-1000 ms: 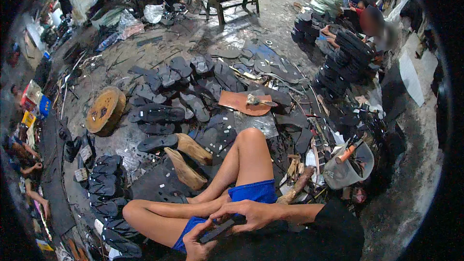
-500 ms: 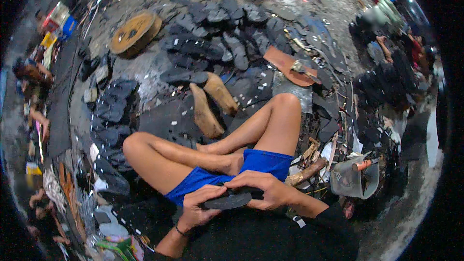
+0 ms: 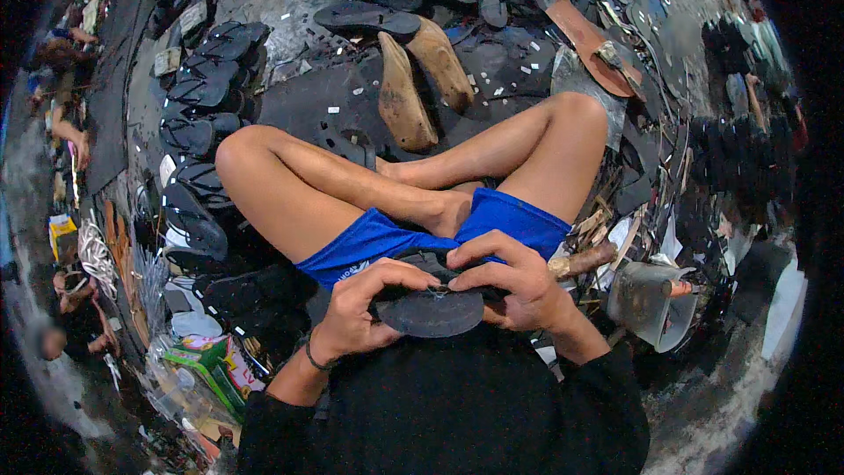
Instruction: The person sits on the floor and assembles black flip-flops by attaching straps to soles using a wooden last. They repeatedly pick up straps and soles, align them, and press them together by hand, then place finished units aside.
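Observation:
A black sandal (image 3: 435, 315) is between my hands over my lap, its rounded dark sole end toward my shirt. My left hand (image 3: 356, 303) grips its left side, thumb below and fingers on the upper edge. My right hand (image 3: 519, 281) holds the other side, with thumb and fingertips pinching close to the strap area at the middle. What the right fingertips pinch is too small to make out. Beyond my crossed legs lie two wooden shoe lasts (image 3: 404, 101), and a black sandal (image 3: 369, 20) touches the top of the right-hand last.
Black sandals (image 3: 207, 88) stand in a row at the left, with more at the far side. A brown sole-shaped piece (image 3: 593, 48) lies at the far right. A translucent tub (image 3: 646, 303) sits near a wood stick (image 3: 585, 259). A green box (image 3: 207, 369) is at the near left.
The view has tilted down toward my lap, so the lasts and sandals appear higher. Both hands still hold the sandal, its sole now showing more; my right fingers have shifted onto its middle.

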Motion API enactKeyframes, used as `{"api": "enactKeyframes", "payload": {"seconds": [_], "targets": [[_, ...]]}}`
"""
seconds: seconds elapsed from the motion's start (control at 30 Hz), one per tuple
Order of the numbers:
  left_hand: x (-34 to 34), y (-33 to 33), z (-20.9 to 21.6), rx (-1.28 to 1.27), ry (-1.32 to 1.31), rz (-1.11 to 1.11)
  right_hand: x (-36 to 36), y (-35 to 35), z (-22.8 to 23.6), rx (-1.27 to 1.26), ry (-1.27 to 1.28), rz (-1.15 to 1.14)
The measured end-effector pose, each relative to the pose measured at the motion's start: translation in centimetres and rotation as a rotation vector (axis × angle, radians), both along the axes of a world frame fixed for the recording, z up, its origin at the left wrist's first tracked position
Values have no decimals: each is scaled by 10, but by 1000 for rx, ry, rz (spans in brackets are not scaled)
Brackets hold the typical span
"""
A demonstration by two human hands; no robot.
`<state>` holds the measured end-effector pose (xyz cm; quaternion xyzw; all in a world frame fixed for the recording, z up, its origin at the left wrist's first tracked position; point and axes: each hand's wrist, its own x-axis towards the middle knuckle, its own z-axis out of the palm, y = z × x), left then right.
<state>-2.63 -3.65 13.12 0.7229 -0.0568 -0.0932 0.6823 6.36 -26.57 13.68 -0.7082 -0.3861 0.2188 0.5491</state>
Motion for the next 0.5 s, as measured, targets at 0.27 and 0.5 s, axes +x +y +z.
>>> {"api": "enactKeyframes", "payload": {"seconds": [0.27, 0.5], "targets": [[3, 1, -9, 82, -28, 369, 45, 37, -52, 78, 385, 199], [19, 25, -53, -490, 594, 769, 99, 146, -182, -658, -612, -587]]}}
